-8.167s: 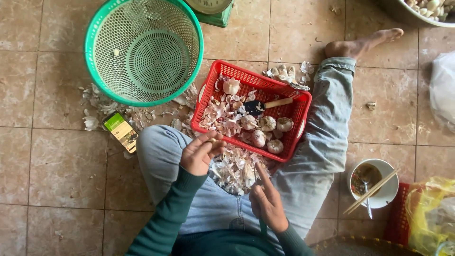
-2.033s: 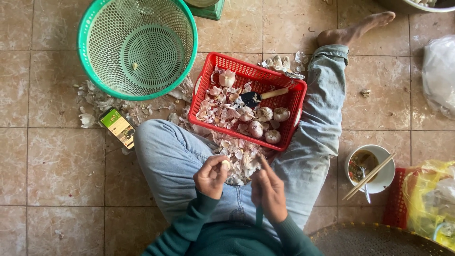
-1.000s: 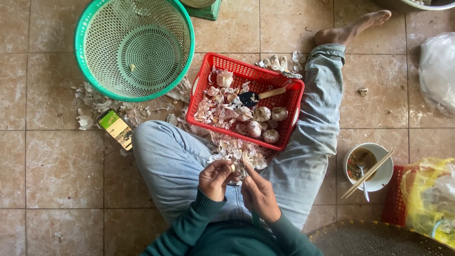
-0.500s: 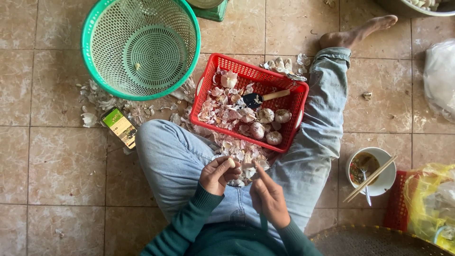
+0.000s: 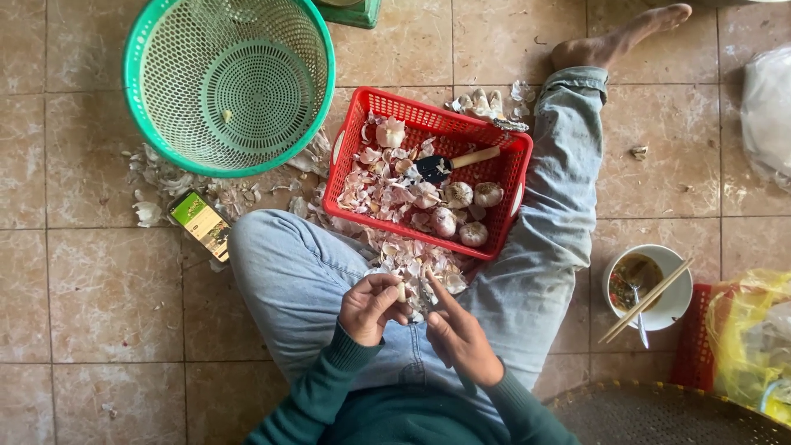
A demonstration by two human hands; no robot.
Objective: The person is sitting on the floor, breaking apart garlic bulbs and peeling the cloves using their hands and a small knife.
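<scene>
Tiled floor [image 5: 99, 305]; fingers [image 5: 387, 290] pinching garlic clove [image 5: 401, 292]

place: home kitchen floor | cues: tiled floor [image 5: 99, 313], garlic basket [image 5: 515, 165], noodle bowl [image 5: 671, 301] with chopsticks [image 5: 651, 298]

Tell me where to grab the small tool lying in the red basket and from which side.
Take the tool by its pale wooden handle, coming from the basket's right, far side. The handle lies free on top of the garlic skins and points up-right toward the red basket rim; the dark blade end points left, into the skins.

Soft, even daylight, faint shadows, mild glare on the floor tiles [image 5: 99, 288], focus sharp throughout.
</scene>
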